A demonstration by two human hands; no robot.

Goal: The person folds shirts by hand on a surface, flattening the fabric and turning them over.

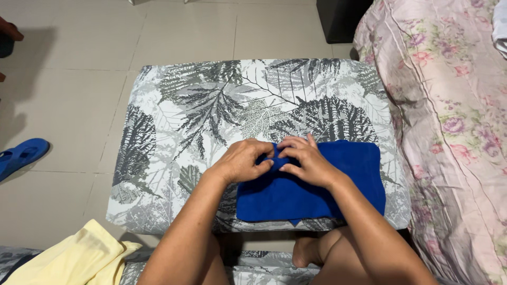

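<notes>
A dark blue cloth [338, 182] lies folded flat on a low stool covered in grey leaf-print fabric [211, 105]. My left hand [242, 161] grips the cloth's upper left corner with its fingers curled. Beside it, touching fingertips with it, my right hand [305, 161] pinches the cloth's top edge. Both forearms reach in from the bottom of the view, and the cloth spreads out to the right under my right arm.
A bed with a pink floral sheet [454, 121] runs along the right side. A yellow garment [79, 258] lies at the bottom left. A blue slipper [21, 155] sits on the tiled floor at left. A dark cabinet [340, 18] stands at the back.
</notes>
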